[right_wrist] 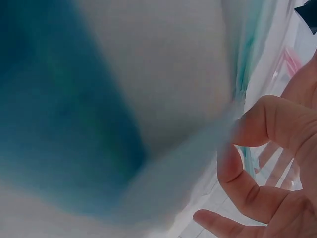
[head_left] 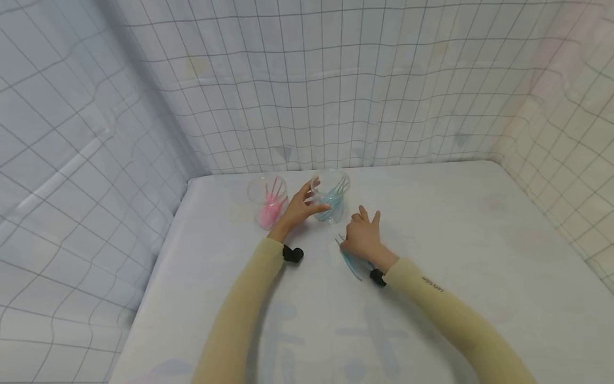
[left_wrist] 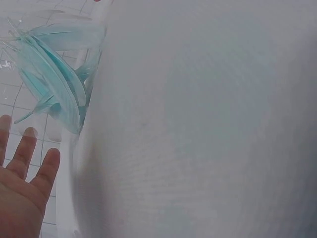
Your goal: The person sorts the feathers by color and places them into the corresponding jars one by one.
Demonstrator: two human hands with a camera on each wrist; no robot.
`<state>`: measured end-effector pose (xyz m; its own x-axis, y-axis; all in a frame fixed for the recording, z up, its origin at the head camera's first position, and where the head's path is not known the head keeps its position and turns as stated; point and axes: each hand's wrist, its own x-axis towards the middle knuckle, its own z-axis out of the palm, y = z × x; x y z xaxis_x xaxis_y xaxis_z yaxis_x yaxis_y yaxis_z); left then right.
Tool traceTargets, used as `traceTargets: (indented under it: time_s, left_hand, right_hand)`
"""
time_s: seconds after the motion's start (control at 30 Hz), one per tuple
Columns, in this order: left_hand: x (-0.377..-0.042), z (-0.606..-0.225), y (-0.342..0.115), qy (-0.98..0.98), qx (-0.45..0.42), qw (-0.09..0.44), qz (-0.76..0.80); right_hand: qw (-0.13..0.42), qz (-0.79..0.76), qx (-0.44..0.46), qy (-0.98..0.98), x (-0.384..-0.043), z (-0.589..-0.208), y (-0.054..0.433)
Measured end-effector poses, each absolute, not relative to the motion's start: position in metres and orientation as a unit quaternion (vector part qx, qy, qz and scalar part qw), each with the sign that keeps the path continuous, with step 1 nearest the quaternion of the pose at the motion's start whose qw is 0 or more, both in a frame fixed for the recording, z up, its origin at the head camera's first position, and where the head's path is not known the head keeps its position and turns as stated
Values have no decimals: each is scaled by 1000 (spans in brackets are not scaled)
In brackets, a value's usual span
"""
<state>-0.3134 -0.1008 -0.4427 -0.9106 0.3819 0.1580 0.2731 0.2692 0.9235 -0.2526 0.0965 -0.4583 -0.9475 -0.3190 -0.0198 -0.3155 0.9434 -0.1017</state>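
A clear plastic cup [head_left: 348, 186] with several teal feathers [left_wrist: 52, 74] in it stands near the back of the table. Beside its left side is my left hand [head_left: 298, 207], fingers spread and mostly straight, the thumb in front of the cup. Whether those fingertips touch the wall is hard to tell. My right hand [head_left: 363, 234] is in front and to the right of this cup, low over the table. Its thumb and index finger pinch a pale teal feather [right_wrist: 185, 168] in the right wrist view. Other teal feathers [head_left: 353, 265] lie under and beside that hand.
Left of my left hand stands a second clear cup [head_left: 250, 193] holding pink feathers [head_left: 271, 210]. A white cloth covers the table [head_left: 431, 224]. Gridded white curtains [head_left: 307, 96] hang close behind it and along both sides.
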Motion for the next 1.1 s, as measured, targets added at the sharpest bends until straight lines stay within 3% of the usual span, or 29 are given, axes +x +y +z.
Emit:
traceTargets:
  time_s: [0.3,0.63,0.7,0.97,1.1]
  left_hand:
    - [-314,-440,-101,796,204,49,568]
    - [-316,-445,-101,799,200,60,564]
    - [-319,-450,-102,795,201,58,569]
    - [-336,-477,-104,797,196,39,570]
    - [-336,-478,-103,795,195,35,573]
  right_hand:
    - [40,-50,-160,985,-251,-452,99]
    - [60,-428,-125,893,-271,-400,135]
    - [37,-482,-103,869,-277,-390,140]
    - [-150,-616,-77,770,-305,-369,126]
    - [-174,-618,-82,762,-312,-375,114]
